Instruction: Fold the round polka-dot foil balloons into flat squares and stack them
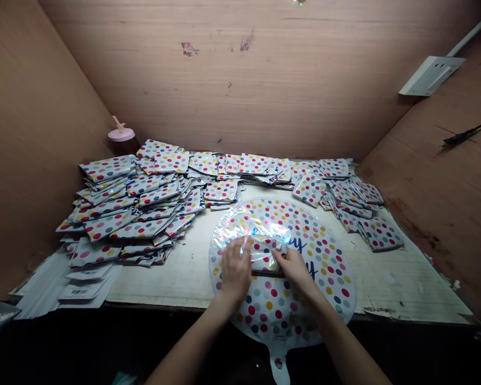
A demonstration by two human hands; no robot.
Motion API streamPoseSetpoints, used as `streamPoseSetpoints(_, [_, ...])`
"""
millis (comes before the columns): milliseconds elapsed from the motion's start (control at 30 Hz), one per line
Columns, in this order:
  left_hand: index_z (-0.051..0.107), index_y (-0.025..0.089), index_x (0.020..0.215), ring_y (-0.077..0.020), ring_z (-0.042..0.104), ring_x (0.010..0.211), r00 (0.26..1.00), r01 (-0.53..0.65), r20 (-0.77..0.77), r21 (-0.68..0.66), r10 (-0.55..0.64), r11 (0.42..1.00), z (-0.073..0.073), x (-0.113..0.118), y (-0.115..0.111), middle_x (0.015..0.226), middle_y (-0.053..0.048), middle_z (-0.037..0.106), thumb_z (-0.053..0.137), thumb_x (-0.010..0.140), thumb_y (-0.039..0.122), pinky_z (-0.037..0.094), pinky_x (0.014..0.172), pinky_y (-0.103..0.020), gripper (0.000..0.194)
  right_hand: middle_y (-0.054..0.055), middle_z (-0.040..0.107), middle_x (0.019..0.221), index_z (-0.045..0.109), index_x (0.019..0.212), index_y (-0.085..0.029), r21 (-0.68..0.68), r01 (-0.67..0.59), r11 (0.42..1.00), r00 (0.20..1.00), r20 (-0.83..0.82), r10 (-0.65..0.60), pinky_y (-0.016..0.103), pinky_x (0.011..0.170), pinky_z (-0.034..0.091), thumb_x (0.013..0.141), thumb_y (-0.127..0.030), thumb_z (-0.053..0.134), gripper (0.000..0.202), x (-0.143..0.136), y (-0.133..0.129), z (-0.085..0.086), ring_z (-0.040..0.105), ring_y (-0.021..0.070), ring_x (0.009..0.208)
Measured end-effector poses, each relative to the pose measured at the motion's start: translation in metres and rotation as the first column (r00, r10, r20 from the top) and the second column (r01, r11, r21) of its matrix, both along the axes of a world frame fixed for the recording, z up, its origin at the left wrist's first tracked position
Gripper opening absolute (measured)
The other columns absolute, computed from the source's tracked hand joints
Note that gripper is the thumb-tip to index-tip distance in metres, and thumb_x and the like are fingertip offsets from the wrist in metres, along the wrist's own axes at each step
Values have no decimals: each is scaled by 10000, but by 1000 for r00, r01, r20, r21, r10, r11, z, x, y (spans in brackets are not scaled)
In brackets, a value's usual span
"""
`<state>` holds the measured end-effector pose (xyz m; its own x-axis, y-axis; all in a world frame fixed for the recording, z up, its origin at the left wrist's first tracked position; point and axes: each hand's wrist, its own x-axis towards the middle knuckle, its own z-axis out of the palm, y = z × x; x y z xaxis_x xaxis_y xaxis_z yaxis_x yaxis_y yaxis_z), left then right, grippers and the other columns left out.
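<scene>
Both hands are at work over the middle of the sheet: the left hand [236, 268] lies palm down, fingers close together, at the left end of a packet, while the right hand [295, 269] appears to pinch its right end between thumb and fingertips.

Findings, by size, clock face centred on the balloon: the pale worktop [160, 286] carries a round, flat, white foil balloon [278, 313] with multicoloured dots and blue lettering, its tail at six o'clock, hanging over the edge. A heaped pile of folded dotted packets [124, 227] sits at ten o'clock; a smaller cluster [355, 206] at two. White barcoded cards [82, 289] lie at nine. The small, folded, glossy dotted foil packet [264, 255] rests on the balloon, near its centre.

Assessment: the packet should be light, thin, slippery and springy at its folds, easily creased; best held by its short ends, pressed flat. Left forearm enters from seven o'clock, right from five, wrists low, both converging on the packet.
</scene>
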<state>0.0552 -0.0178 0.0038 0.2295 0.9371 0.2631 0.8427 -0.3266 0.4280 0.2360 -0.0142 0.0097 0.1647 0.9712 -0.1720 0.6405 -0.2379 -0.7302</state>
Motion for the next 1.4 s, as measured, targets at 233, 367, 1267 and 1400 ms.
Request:
streamPoseSetpoints(233, [270,303,1472,-352,31,1437,942,232,-229,-85,-246,969,-24,13,12,1574,-19,156,416,921,386,154,1138,-577,576,210,557,1270,438,1349,-129,391,-33,920,901,410,-141,497,933,433,955,-354,322,468,-18,-12,3,538,340,1149])
streamPoseSetpoints(367, [165,292,1501,-368,-7,1433,946,230,-208,-115,-250,966,-26,12,11,1584,-45,90,452,884,363,137,1138,-569,685,86,277,1534,245,1485,-199,235,-411,881,767,611,195,482,1126,229,958,-461,288,590,-26,-8,-23,192,269,1421])
streamPoseSetpoints(1267, [562,171,1232,-285,498,1204,912,-93,-402,-2,84,996,68,-56,197,1256,-145,571,462,922,158,377,1009,-486,326,85,569,1322,292,1472,-251,439,-713,547,663,675,324,415,857,572,879,-336,514,638,21,-104,-29,543,300,1204])
streamPoseSetpoints(1400, [547,153,1197,-226,574,1060,905,-156,-407,-48,123,987,72,-51,221,1215,-95,563,565,908,331,487,899,-451,340,20,595,1279,444,1385,-326,324,-859,396,450,847,283,362,772,603,890,-396,528,508,32,-130,-37,646,266,1060])
